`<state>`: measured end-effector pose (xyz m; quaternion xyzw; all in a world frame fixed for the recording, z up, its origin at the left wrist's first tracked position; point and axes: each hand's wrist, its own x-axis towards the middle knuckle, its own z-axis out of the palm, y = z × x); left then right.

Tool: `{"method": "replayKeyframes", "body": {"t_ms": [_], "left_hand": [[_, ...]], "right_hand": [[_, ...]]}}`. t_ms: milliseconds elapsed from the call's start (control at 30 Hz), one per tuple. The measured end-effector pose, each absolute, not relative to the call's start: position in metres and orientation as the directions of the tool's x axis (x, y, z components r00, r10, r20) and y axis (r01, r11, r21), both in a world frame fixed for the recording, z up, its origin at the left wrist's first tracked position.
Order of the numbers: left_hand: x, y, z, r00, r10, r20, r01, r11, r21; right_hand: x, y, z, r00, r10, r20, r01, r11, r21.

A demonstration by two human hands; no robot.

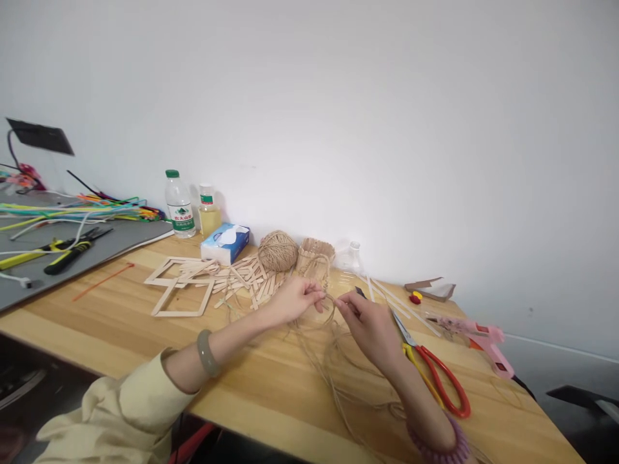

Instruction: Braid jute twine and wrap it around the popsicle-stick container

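Observation:
Above the middle of the wooden table, my left hand (300, 298) pinches a strand of twine (331, 298) between thumb and fingers. Close to its right, my right hand (366, 321) is closed on the same twine, its fingertips pinched together. Loose lengths of the twine trail below both hands toward the front edge. Behind the hands stands a small container of craft sticks (315, 252) with twine around it. The ball of twine (278, 251) rests just left of that container. Scissors (438, 380) with red and yellow handles lie beneath and beside my right forearm.
Popsicle sticks (249, 274) and square stick frames (181, 299) lie on the left, before a tissue box (225, 243) and bottles (180, 206). A pink glue gun (486, 338) is at right. Pliers (72, 251) and pipe cleaners (72, 209) lie on a grey mat.

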<state>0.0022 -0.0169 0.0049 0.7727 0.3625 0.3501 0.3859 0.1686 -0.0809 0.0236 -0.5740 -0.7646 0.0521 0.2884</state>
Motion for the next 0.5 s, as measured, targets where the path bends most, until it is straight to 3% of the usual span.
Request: {"method": "replayKeyframes", "body": {"t_ms": [133, 233, 300, 400, 500], "left_hand": [[0.006, -0.020, 0.003, 0.339, 0.892, 0.298, 0.074, -0.341, 0.937], [0.007, -0.024, 0.006, 0.375, 0.904, 0.206, -0.093, -0.185, 0.978], [0.007, -0.026, 0.009, 0.392, 0.901, 0.188, -0.150, -0.139, 0.979], [0.007, -0.030, 0.014, 0.393, 0.893, 0.219, -0.116, -0.188, 0.975], [0.007, -0.034, 0.016, 0.422, 0.870, 0.256, -0.005, -0.280, 0.960]], "right_hand": [[0.151, -0.084, 0.003, -0.291, 0.871, 0.395, 0.849, 0.425, -0.312], [0.148, -0.084, -0.003, -0.356, 0.827, 0.435, 0.862, 0.470, -0.188], [0.153, -0.084, 0.002, -0.344, 0.785, 0.516, 0.851, 0.492, -0.182], [0.163, -0.084, 0.016, -0.109, 0.764, 0.636, 0.800, 0.447, -0.400], [0.167, -0.081, 0.023, 0.069, 0.845, 0.530, 0.629, 0.375, -0.681]]}}
